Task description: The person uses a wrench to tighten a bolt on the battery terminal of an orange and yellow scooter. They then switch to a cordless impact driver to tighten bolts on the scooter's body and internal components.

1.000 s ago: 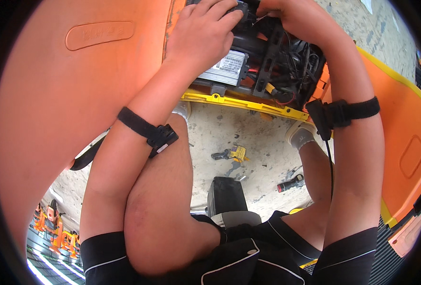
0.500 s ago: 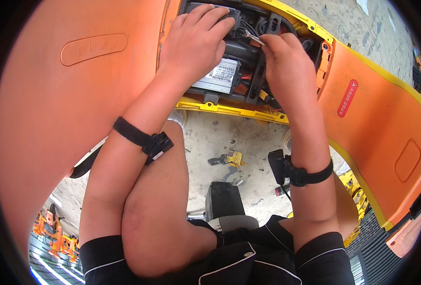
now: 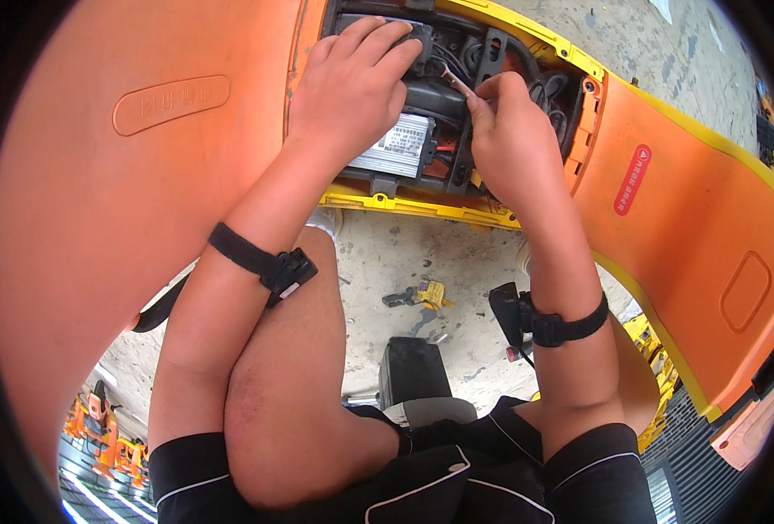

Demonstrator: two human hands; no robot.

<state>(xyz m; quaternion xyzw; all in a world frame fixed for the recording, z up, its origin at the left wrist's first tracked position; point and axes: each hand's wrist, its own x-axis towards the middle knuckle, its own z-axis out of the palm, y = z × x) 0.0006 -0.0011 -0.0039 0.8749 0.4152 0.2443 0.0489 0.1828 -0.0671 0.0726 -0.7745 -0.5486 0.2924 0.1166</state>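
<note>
Silver, ribbed and rectangular, a metal box is sitting inside a yellow plastic rim between 2 smooth orange panels. Above the metal box, the left hand is draping its fingers over a boxy black part; whether they are gripping it, I cannot tell. Up-right of the metal box, the right hand is pinching a slim, shiny tool.

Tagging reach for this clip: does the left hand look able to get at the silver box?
Likely yes: the silver box sits beside the left hand, its visible top uncovered, though that hand would have to leave the black box it rests on.
</note>
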